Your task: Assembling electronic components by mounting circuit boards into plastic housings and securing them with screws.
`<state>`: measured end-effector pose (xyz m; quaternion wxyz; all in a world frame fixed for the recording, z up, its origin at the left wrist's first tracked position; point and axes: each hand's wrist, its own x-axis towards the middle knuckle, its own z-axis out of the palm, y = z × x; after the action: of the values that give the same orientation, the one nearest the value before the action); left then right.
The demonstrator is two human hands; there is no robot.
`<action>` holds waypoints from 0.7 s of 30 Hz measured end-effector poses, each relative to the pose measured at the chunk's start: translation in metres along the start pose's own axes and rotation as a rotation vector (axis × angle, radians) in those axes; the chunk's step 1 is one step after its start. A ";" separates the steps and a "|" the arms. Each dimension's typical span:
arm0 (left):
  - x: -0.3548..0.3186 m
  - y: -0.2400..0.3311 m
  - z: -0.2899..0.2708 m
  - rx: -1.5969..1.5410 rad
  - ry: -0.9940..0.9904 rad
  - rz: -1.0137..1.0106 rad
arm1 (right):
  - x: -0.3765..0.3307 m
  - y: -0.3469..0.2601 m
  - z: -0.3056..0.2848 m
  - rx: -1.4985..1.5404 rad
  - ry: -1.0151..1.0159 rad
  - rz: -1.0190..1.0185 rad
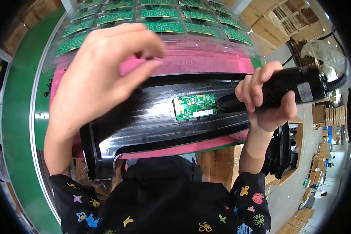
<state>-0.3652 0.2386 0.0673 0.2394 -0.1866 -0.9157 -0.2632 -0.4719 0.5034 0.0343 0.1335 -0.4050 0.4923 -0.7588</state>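
My right hand (264, 93) is wrapped round a black electric screwdriver (310, 87) with a pale label and a coiled cord. The tool lies nearly level, its narrow end beside the right edge of a small green circuit board (195, 106); whether it touches cannot be made out. That board, with a white sticker, sits inside a long black plastic housing (144, 128). Above the housing's left part hovers my left hand (109, 64), smeared by motion. Its fingers are bent, and the thumb stands apart from them. Nothing held there can be made out.
Under the housing lies a pink mat (206, 62). Rows of green circuit boards in clear trays (160, 27) stand behind it. Small dark pieces (48, 87) lie at the mat's left edge. An open cardboard box (298, 144) with black parts is at right; cartons (267, 29) stand farther off.
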 end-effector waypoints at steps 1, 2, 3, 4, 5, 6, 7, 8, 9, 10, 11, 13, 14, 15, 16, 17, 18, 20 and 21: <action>-0.005 -0.004 -0.006 0.058 -0.032 -0.073 | -0.002 -0.002 -0.005 0.039 0.020 0.027; -0.017 -0.010 -0.011 0.096 -0.056 -0.135 | 0.000 -0.004 -0.004 0.068 0.134 0.077; -0.032 -0.018 -0.012 0.134 -0.080 -0.197 | 0.003 -0.007 -0.003 0.098 0.248 0.127; -0.046 -0.025 -0.013 0.161 -0.165 -0.215 | 0.009 -0.014 -0.003 0.163 0.380 0.174; -0.056 -0.029 -0.009 0.186 -0.252 -0.228 | 0.012 -0.016 -0.014 0.280 0.442 0.208; -0.062 -0.025 -0.002 0.222 -0.226 -0.214 | 0.017 -0.016 -0.023 0.368 0.563 0.233; -0.069 -0.020 0.004 0.261 -0.201 -0.203 | 0.021 -0.014 -0.029 0.462 0.680 0.262; -0.075 -0.019 0.008 0.273 -0.184 -0.201 | 0.017 -0.013 -0.033 0.457 0.658 0.251; -0.079 -0.015 0.009 0.281 -0.205 -0.220 | 0.015 -0.014 -0.035 0.466 0.652 0.238; -0.079 -0.012 0.009 0.228 -0.232 -0.269 | 0.014 -0.016 -0.037 0.461 0.697 0.269; -0.079 -0.009 0.009 0.173 -0.260 -0.319 | 0.011 -0.019 -0.036 0.455 0.743 0.300; -0.082 -0.004 0.010 0.219 -0.264 -0.262 | -0.005 -0.028 -0.027 0.499 0.769 0.278; -0.083 -0.002 0.010 0.193 -0.279 -0.291 | -0.016 -0.035 -0.025 0.402 0.683 0.217; -0.085 0.001 0.010 0.163 -0.294 -0.317 | -0.027 -0.042 -0.024 0.300 0.601 0.158; -0.086 0.004 0.009 0.100 -0.241 -0.327 | -0.039 -0.053 -0.025 0.165 0.608 0.048; -0.086 0.004 0.010 0.013 -0.203 -0.320 | -0.054 -0.066 -0.032 0.038 0.668 -0.059; -0.088 0.022 -0.002 0.074 -0.132 -0.305 | -0.060 -0.079 -0.040 -0.105 0.719 -0.192; -0.108 0.049 -0.023 0.189 0.063 -0.260 | -0.071 -0.094 -0.069 -0.396 0.793 -0.418; -0.131 0.058 -0.031 0.254 0.190 -0.243 | -0.065 -0.096 -0.079 -0.566 0.920 -0.522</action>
<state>-0.2210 0.2388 0.0432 0.3129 -0.0173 -0.9306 -0.1891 -0.4704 0.6388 0.0698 -0.3970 -0.1622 0.5667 -0.7035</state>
